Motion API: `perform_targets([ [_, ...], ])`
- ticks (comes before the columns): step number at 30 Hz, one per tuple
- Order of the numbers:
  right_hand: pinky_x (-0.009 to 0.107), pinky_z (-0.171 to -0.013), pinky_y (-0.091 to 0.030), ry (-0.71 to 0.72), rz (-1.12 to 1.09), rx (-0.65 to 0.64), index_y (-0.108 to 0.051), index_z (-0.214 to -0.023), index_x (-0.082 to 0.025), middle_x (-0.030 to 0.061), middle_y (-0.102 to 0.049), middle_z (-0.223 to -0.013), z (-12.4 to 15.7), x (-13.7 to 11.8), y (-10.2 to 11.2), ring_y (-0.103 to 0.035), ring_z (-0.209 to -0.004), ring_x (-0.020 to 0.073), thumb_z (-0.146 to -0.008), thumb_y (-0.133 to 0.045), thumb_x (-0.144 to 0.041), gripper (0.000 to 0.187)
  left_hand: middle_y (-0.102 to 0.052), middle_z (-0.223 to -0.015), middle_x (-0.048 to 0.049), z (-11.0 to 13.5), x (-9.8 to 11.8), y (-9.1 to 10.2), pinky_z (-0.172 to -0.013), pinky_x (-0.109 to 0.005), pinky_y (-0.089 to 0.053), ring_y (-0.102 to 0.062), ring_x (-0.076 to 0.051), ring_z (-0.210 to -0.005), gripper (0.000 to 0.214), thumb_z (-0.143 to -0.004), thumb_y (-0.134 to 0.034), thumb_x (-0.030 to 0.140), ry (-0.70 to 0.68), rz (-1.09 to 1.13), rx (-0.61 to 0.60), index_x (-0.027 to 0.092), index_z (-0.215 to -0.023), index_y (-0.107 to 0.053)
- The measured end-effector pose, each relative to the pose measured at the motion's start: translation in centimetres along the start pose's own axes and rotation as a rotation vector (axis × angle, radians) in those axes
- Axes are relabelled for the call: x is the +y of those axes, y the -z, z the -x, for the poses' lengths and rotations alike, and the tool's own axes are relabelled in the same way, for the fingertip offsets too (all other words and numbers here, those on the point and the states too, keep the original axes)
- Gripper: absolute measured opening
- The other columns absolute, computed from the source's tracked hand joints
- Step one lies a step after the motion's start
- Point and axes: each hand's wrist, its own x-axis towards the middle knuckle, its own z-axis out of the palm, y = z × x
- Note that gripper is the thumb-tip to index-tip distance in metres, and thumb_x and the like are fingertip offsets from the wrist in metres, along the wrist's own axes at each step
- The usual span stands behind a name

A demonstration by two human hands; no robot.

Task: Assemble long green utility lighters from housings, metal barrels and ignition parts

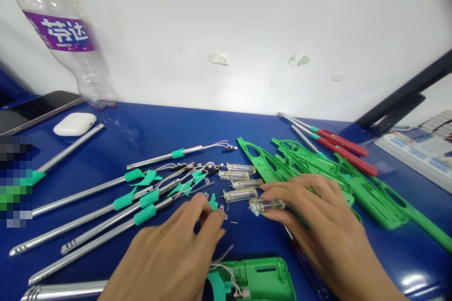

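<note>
My right hand is closed in a pinch on a clear plastic lighter fuel tank with a pale valve end pointing left. Several similar tanks lie in a short column just left of it. My left hand has thumb and fingertips pressed together over small teal and pinkish bits on the table; whether it holds one is hidden. Below, between my hands, lies a green lighter shell half with white wires and a teal part in it. A metal tube passes behind my left hand.
Several metal lighter tubes with teal collars and wires spread across the left. Green shell halves pile at the right, with red-handled lighters behind. A bottle, phone and white earbud case stand at the back left.
</note>
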Motion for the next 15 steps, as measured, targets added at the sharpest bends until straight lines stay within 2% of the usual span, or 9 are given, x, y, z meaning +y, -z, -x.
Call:
perform_targets([
  [4,0.038,-0.119,-0.032,-0.060,-0.031,0.116,-0.070,-0.110,-0.025,-0.0029,-0.077,-0.093,0.5,-0.3,0.2,-0.061,-0.096,0.0183,-0.114,-0.054,-0.035,0.019,-0.079,-0.112,-0.0067,-0.2,0.0,-0.7,-0.045,-0.025,-0.048,-0.078,-0.024,-0.082,0.054,-0.089,-0.033,-0.003,-0.054,-0.014,0.004,0.024,-0.112,-0.074],
  [9,0.035,-0.122,-0.032,-0.083,-0.078,0.176,-0.073,-0.105,-0.026,-0.0054,-0.078,-0.087,0.4,-0.6,-0.1,-0.064,-0.092,0.0161,-0.113,-0.057,-0.035,0.020,-0.079,-0.107,-0.0080,-0.5,0.1,-1.1,-0.039,-0.029,-0.046,-0.079,-0.025,-0.073,0.058,-0.097,-0.022,0.001,-0.004,-0.065,0.093,0.024,-0.106,-0.075],
  [12,0.035,-0.122,-0.034,-0.101,-0.097,0.189,-0.074,-0.104,-0.026,-0.0061,-0.077,-0.087,0.2,-0.5,-0.2,-0.066,-0.091,0.0151,-0.113,-0.057,-0.037,0.022,-0.077,-0.097,-0.0075,-0.7,-0.2,-1.2,-0.036,-0.030,-0.046,-0.076,-0.024,-0.063,0.049,-0.106,-0.027,0.014,-0.026,-0.073,0.126,0.024,-0.098,-0.074],
  [15,0.035,-0.122,-0.034,-0.124,-0.106,0.202,-0.075,-0.104,-0.026,-0.0066,-0.078,-0.088,0.2,-0.4,-0.1,-0.066,-0.091,0.0148,-0.112,-0.058,-0.036,0.021,-0.074,-0.094,-0.0057,-0.7,-0.5,-1.3,-0.035,-0.028,-0.046,-0.074,-0.021,-0.058,0.046,-0.110,-0.028,0.020,-0.028,-0.037,0.159,0.024,-0.098,-0.072],
])
